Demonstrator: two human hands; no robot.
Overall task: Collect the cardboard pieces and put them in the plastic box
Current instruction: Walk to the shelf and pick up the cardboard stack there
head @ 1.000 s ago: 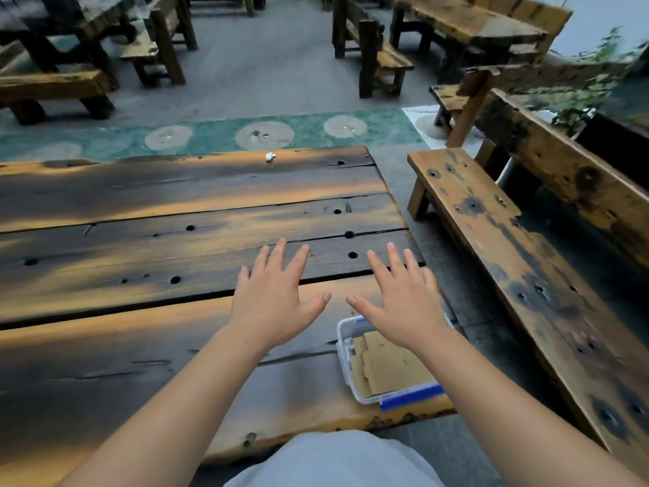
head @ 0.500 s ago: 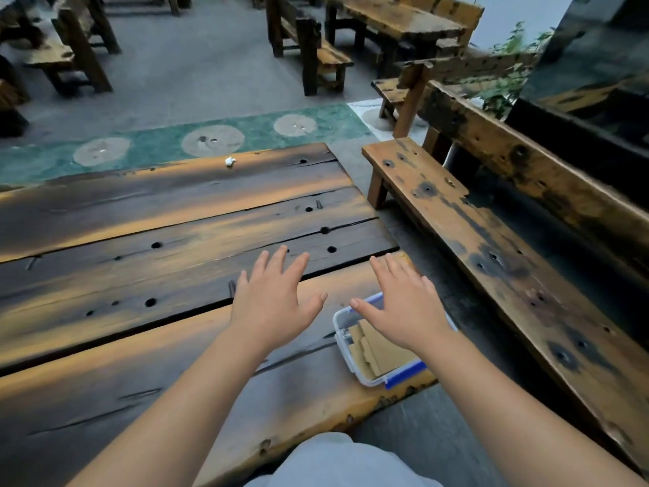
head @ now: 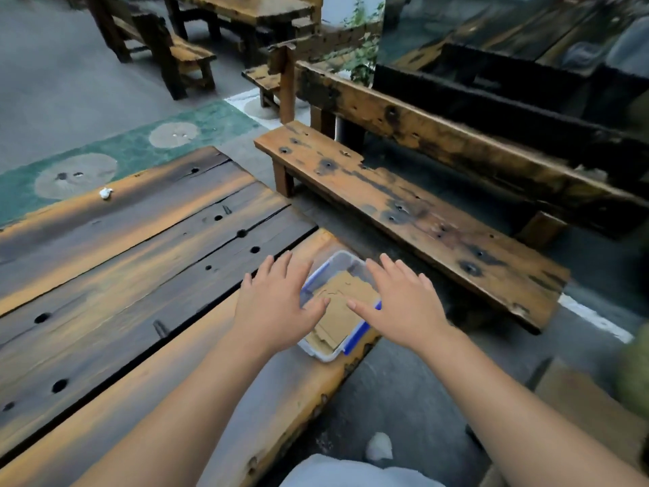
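Observation:
A clear plastic box with blue clips stands at the near right corner of the wooden table. Brown cardboard pieces lie stacked inside it. My left hand hovers over the box's left side, palm down, fingers spread, holding nothing. My right hand hovers over the box's right side, also flat and spread with nothing in it. The two thumbs nearly meet above the cardboard. Both hands cover parts of the box's rim.
A small white scrap lies near the table's far edge. A long wooden bench with a backrest runs along the right, across a narrow floor gap. More benches and tables stand behind. A brown board lies on the floor at right.
The view has swung to the right, so the table now sits further left. Both hands have come from beyond the box to just over it.

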